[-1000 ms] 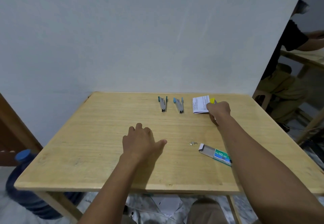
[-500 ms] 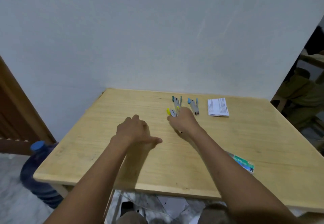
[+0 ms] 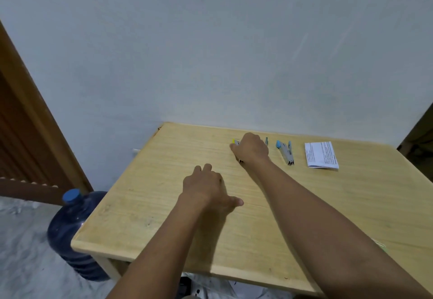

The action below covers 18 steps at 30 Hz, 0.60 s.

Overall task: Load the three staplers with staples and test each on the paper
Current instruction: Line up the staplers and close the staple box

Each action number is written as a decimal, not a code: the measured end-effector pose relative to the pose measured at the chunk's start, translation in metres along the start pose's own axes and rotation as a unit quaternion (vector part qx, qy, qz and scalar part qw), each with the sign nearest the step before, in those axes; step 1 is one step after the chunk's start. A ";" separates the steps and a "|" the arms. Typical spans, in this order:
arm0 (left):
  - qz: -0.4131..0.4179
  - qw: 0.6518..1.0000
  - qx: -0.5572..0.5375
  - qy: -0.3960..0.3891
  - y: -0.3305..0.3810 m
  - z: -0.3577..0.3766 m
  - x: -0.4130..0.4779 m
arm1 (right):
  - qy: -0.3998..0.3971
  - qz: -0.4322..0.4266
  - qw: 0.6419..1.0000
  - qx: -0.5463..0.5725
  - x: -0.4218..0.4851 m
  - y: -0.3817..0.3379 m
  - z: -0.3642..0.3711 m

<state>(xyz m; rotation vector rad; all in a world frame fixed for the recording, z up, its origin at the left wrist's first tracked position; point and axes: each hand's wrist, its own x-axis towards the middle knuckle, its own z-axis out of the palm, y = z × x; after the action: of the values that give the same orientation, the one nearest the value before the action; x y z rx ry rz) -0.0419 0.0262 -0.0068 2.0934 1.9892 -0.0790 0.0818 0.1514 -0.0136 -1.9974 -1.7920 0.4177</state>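
right hand [image 3: 251,149] fingers curled round yellow stapler [image 3: 235,142] | left hand [image 3: 206,188] fingers flat, empty | paper [image 3: 321,154] print unreadable

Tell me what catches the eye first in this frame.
The right hand reaches to the far edge of the table and holds a yellow-tipped stapler, with a blue-tipped stapler and a printed paper lying to its right. The left hand rests on the table nearer the person. A big blue water jug stands on the floor at the table's left corner.
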 end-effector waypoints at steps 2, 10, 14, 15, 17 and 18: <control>-0.001 1.000 -0.007 0.002 -0.001 0.001 0.000 | -0.016 0.001 1.000 0.022 -0.006 0.001 -0.005; 0.001 1.000 -0.003 0.002 -0.001 0.000 0.002 | -0.035 -0.031 0.998 0.029 -0.022 0.027 0.003; -0.002 1.000 -0.001 0.002 -0.001 0.002 0.002 | -0.004 -0.026 1.000 0.011 -0.018 0.022 0.010; -0.002 1.000 -0.001 0.002 -0.001 0.001 0.002 | -0.002 -0.025 1.000 0.007 -0.018 0.020 0.011; -0.003 1.000 0.001 -0.001 -0.001 0.001 0.003 | -0.004 -0.025 1.000 0.003 -0.018 0.018 0.010; -0.004 1.000 0.002 -0.004 -0.001 0.001 0.003 | -0.006 -0.027 1.000 0.005 -0.019 0.017 0.009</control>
<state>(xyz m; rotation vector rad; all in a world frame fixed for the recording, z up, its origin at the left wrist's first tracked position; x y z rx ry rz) -0.0427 0.0291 -0.0081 2.0846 1.9957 -0.0927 0.0902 0.1324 -0.0310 -1.9401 -1.8423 0.4209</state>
